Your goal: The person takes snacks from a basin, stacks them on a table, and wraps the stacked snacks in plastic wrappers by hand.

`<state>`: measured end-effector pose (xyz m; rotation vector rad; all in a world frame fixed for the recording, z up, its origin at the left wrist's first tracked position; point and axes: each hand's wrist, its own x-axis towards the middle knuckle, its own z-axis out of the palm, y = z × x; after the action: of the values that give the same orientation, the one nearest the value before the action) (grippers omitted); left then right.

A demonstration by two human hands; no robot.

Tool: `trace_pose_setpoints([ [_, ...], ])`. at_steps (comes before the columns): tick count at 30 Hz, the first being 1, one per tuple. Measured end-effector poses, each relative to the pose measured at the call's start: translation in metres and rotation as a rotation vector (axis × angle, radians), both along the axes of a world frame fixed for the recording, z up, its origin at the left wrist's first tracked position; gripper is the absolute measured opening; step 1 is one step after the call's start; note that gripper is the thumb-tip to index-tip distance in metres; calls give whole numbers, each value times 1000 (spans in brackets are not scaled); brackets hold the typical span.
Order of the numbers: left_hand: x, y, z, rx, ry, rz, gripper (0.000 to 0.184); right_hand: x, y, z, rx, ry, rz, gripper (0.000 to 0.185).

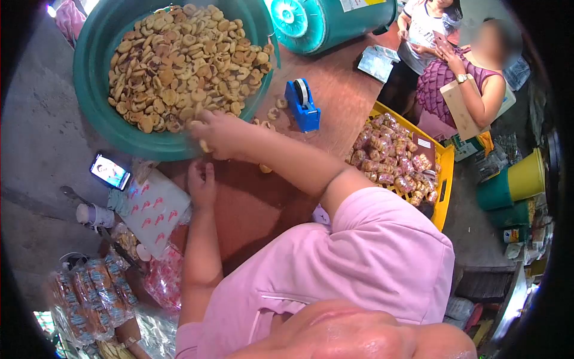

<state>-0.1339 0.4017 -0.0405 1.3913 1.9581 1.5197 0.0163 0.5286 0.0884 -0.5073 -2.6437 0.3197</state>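
View from above; clock directions are taken from the centre of the frame. The cookies (179, 66) lie heaped in a round green basin (98, 113) at 10 to 11 o'clock; these roundish discs have their flat faces turned variously. The right hand (222, 135), at 10 o'clock, reaches across the near rim, its blurred fingers half curled and pointing towards 10 o'clock. One cookie (204, 146) shows beneath them; whether it is gripped, and which way its long axis runs, cannot be told. The left hand (202, 184), at 9 o'clock, is loosely half open just below the basin, fingers towards 12 o'clock, with nothing visible in its grasp. A blue tape dispenser (303, 106) stands at 12 o'clock on the brown table (248, 200), long axis from 11 to 5 o'clock. A yellow crate (443, 182) of packed goods sits at 3 o'clock.
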Motion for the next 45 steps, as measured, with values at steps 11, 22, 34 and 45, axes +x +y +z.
trace_pose_setpoints([
  [11,6,0,-5,-45,259,-57,57,84,-56,-94,-169,174,123,30],
  [22,78,-99,10,-82,173,-44,52,178,-65,-83,-196,-161,-129,37],
  [34,97,-157,2,158,125,-72,18,133,-56,-82,-121,-115,-310,27],
  [45,99,-152,8,127,43,-100,11,129,-78,-82,50,-11,86,28],
])
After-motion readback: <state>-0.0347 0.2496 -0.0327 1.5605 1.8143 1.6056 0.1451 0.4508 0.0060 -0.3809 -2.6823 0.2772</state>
